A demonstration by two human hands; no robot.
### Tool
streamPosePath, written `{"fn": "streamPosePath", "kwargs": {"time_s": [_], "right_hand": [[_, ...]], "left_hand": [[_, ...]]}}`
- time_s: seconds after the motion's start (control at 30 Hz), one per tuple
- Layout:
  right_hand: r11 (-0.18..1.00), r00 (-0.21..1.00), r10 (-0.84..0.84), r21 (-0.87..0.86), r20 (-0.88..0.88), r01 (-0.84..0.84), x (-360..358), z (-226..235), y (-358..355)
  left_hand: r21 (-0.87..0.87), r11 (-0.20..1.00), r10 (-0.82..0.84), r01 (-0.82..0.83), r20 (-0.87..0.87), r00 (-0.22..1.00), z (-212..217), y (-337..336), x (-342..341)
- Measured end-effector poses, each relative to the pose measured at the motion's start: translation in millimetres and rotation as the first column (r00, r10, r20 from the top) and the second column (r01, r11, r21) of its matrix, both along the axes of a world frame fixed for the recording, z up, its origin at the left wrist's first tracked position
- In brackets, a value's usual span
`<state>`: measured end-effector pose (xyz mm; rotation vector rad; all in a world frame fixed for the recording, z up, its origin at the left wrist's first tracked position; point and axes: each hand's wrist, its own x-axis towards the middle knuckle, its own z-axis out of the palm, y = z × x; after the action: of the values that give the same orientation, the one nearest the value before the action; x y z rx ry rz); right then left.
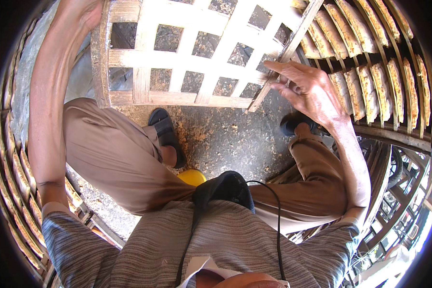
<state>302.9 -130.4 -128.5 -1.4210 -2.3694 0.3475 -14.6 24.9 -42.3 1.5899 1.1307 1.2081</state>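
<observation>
A pale wooden lattice rack (170, 58) with square openings tilts in front of me, over the floor. My left hand (90, 10) is at its upper left corner, against the left side bar; the frame's upper edge cuts the hand off and its fingers are hidden. At the rack's right side bar is my right hand (308, 86). Its index finger stretches over the bar, the thumb lies below it and the other fingers curl in. A blurred light patch at the fingertips may be something small that I cannot make out.
Slatted racks hold rows of pale, browned slabs (365, 91) at the right, and similar slabs (17, 177) line the left. I sit with knees apart on a yellow seat (192, 177). My sandalled feet rest on a crumb-strewn floor (225, 139). A black cord (277, 206) hangs across my shirt.
</observation>
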Motion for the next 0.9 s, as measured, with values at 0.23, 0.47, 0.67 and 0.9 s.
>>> {"fn": "streamPosePath", "kwargs": {"time_s": [0.23,0.47,0.67,0.9], "right_hand": [[0.941,0.996,-0.038,-0.333,0.08,0.063,-6.9,7.5,0.1],[0.965,0.988,0.091,-0.256,0.123,-0.057,-6.4,-8.4,1.3],[0.877,0.888,-0.128,-0.468,-0.441,-0.107,-10.8,-15.7,-2.6],[0.927,0.967,0.226,-0.329,0.116,-0.177,-20.5,-21.4,-1.9]], "left_hand": [[0.016,1.0,-0.02,0.02,-0.03,0.999,-5.6,-11.8,7.8],[-0.124,0.99,-0.073,0.061,-0.091,0.993,6.1,-15.0,14.6],[-0.122,0.989,-0.089,0.081,-0.062,0.994,-1.6,-0.3,8.4],[-0.142,0.989,-0.031,0.036,0.035,0.999,-3.8,0.1,-4.7]]}}
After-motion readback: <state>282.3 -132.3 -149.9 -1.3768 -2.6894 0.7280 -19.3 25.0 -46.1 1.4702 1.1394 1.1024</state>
